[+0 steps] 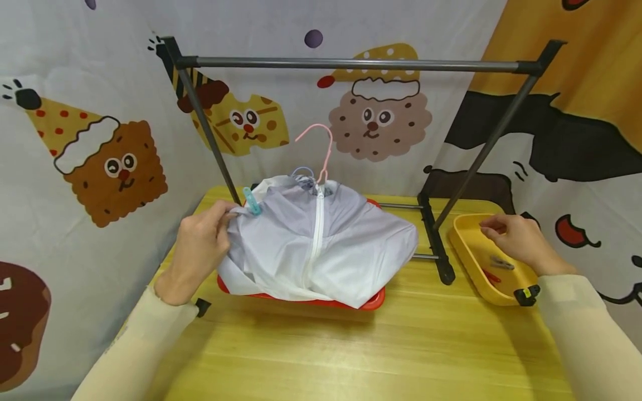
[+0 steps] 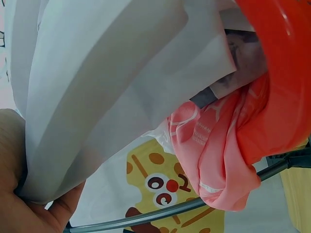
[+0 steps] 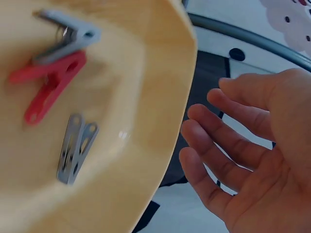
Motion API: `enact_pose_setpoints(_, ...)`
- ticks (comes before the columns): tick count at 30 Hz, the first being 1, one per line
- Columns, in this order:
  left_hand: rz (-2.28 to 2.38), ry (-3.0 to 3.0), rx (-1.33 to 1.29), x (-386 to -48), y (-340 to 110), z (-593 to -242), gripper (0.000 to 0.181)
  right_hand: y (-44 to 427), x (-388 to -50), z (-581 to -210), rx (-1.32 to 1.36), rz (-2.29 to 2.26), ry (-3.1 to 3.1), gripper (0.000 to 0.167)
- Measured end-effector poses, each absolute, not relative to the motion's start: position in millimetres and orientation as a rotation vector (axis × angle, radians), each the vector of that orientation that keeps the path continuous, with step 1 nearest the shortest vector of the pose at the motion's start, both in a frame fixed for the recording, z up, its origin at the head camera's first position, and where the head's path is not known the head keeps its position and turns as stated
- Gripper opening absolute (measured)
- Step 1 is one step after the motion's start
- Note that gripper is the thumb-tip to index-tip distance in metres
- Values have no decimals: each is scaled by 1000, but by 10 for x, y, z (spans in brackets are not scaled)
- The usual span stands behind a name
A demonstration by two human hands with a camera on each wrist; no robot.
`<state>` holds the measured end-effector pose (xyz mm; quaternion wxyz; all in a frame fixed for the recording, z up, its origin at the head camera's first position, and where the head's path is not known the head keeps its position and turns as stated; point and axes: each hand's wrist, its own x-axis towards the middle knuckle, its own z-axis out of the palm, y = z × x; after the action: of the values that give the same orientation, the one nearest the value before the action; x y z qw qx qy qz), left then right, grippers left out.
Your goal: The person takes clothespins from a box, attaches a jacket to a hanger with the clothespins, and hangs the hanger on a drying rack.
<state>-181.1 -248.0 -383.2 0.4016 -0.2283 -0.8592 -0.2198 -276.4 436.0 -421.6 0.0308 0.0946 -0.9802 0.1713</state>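
Observation:
A pale grey-white zip jacket (image 1: 281, 239) hangs on a pink hanger (image 1: 328, 150), spread over a red basket (image 1: 373, 302). My left hand (image 1: 203, 242) pinches the jacket's edge at its left shoulder, close to a teal clothespin (image 1: 252, 201) clipped there. In the left wrist view, thumb and fingers hold the pale cloth. Over the yellow tray (image 1: 463, 245) at the right, my right hand (image 1: 516, 239) holds nothing, its fingers loosely bent. Inside the tray lie a red clothespin (image 3: 51, 85) and two grey clothespins, one touching the red, the other grey clothespin (image 3: 75, 148) apart.
A metal clothes rack (image 1: 351, 64) stands behind and around the basket, its right foot (image 1: 436, 239) beside the tray. Pink cloth (image 2: 218, 150) hangs over the basket's rim in the left wrist view. The wooden table (image 1: 321, 356) extends in front; a cartoon-printed curtain (image 1: 281, 28) backs it.

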Motion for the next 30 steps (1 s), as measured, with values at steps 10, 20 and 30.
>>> enact_pose_setpoints(10,-549,-2150,-594,-1797,-2475,-3804,12,4571,-2850,-4264,402,364,-3265,34)
enact_pose_setpoints(20,-539,-2153,-599,-1798,-2456,-3799,9,4638,-2874,-4353,432,304,-3440,42)
enact_pose_setpoints(30,-525,-2159,-592,-1767,-2471,-3809,13,4647,-2917,-4394,446,328,-3517,50)
